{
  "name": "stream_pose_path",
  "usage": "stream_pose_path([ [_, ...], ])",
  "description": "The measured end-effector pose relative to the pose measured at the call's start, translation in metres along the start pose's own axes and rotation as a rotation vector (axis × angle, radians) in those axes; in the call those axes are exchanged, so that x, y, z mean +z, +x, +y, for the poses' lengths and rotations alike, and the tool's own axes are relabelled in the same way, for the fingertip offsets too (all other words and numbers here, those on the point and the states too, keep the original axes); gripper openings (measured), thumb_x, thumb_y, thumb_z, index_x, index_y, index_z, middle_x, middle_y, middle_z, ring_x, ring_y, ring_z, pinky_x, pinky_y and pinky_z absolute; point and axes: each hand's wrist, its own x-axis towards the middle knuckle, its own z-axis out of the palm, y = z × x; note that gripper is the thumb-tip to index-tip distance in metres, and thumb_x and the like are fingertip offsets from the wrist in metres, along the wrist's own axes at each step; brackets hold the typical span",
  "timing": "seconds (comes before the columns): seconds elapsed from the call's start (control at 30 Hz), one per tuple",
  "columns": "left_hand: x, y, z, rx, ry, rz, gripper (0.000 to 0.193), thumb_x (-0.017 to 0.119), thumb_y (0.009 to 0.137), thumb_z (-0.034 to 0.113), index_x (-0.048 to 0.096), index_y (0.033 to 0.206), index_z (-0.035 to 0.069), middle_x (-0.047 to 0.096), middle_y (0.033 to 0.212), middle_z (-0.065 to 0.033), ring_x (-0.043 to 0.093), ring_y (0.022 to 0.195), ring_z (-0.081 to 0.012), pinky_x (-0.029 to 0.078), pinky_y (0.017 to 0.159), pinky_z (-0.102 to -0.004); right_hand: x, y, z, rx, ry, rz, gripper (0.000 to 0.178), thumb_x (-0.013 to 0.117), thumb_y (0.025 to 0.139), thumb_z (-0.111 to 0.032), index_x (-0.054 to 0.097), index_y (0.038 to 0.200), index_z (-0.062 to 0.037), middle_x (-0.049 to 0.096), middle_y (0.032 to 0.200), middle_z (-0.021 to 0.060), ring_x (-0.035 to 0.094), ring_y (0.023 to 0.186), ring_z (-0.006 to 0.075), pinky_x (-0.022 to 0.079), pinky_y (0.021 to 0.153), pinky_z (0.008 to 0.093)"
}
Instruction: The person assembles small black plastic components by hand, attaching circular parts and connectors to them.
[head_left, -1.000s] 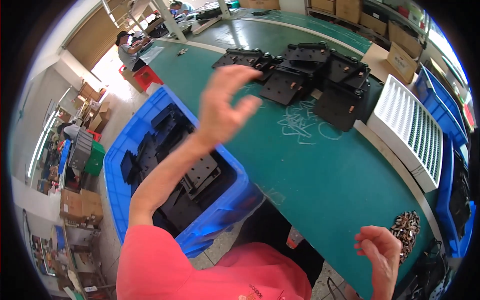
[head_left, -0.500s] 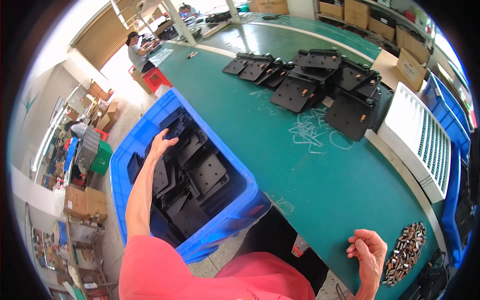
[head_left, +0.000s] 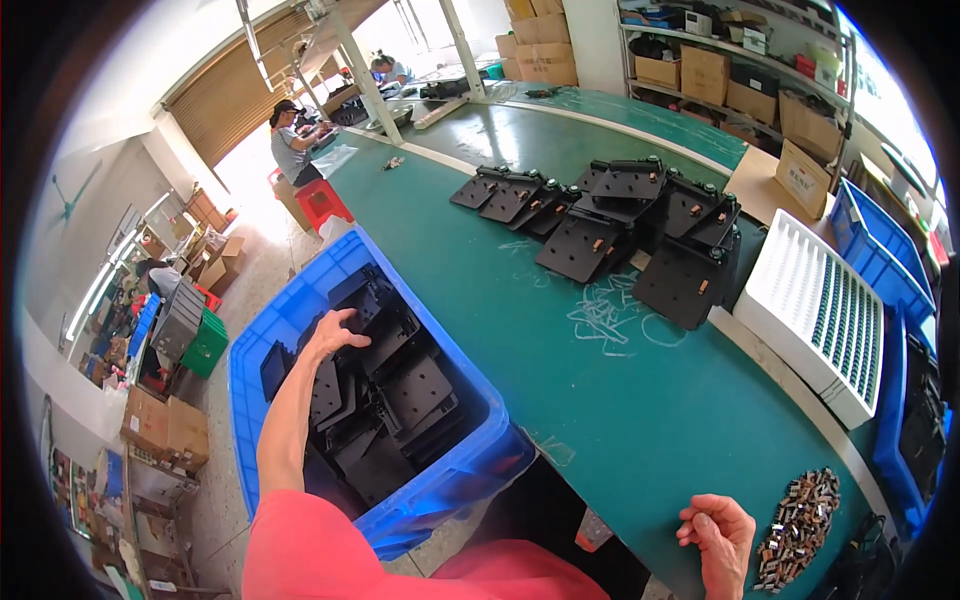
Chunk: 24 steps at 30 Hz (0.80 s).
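Note:
My left hand (head_left: 328,338) reaches into a blue plastic bin (head_left: 462,375), thumb and forefinger apart over the black plates in it. Its other fingers are partly hidden, and I see nothing lifted. Flat black plates (head_left: 415,390) with small holes and hinge-like edges lie jumbled in the bin. Over the green table (head_left: 600,430), my right hand (head_left: 722,540) is closed with fingers curled toward the thumb; what they hold, if anything, is hidden. Beside it lies a heap of small metal and copper-coloured pieces (head_left: 800,530).
Black plate assemblies (head_left: 625,205) with small copper-coloured pieces are stacked across the table. A white slotted tray (head_left: 815,310) and blue crates (head_left: 880,250) line the right edge. A red stool (head_left: 322,203) and a seated co-worker (head_left: 292,145) are beyond the bin.
The whole scene sits lower in the view. My left hand stays over the same plates, its forefinger less stretched forward. My right hand keeps its curled shape beside the heap.

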Motion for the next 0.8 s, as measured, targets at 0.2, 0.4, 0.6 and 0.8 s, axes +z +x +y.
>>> stream_pose_path([
  [0.2,0.000,-0.033,0.031,0.123,-0.096,-0.041,0.099,0.090,0.048,0.030,0.056,0.135,-0.003,0.064,0.111,-0.0149,0.058,0.101,-0.0270,0.046,0.093,-0.0343,0.003,-0.001,0.000,-0.043,-0.048,-0.009,0.017,0.059,0.093,0.003,0.065,0.108,0.0077,0.069,0.091,0.0157,0.067,0.072,0.0180,0.057,0.064,0.0288],
  [0.4,0.002,-0.014,-0.014,0.106,0.061,-0.085,0.110,0.091,0.045,0.036,0.050,0.140,-0.003,0.051,0.128,-0.0174,0.050,0.115,-0.0309,0.041,0.101,-0.0368,0.007,-0.001,-0.005,-0.080,-0.068,-0.021,0.017,0.058,0.093,0.003,0.065,0.108,0.0070,0.069,0.091,0.0149,0.067,0.073,0.0172,0.057,0.064,0.0284],
  [0.6,0.003,-0.027,0.011,0.066,0.085,-0.104,0.114,0.091,0.046,0.032,0.039,0.142,0.000,0.045,0.134,-0.0179,0.043,0.128,-0.0332,0.032,0.112,-0.0381,0.009,-0.001,-0.004,-0.097,-0.076,-0.017,0.017,0.058,0.093,0.003,0.066,0.108,0.0069,0.070,0.090,0.0140,0.067,0.073,0.0165,0.056,0.064,0.0279],
  [0.8,0.015,-0.049,0.021,0.133,-0.085,0.013,0.116,0.092,0.044,0.028,0.037,0.142,0.003,0.043,0.140,-0.0203,0.041,0.133,-0.0359,0.031,0.115,-0.0418,0.008,-0.004,-0.006,-0.088,-0.079,-0.005,0.017,0.057,0.094,0.002,0.066,0.108,0.0065,0.069,0.091,0.0131,0.066,0.072,0.0152,0.055,0.064,0.0260],
])
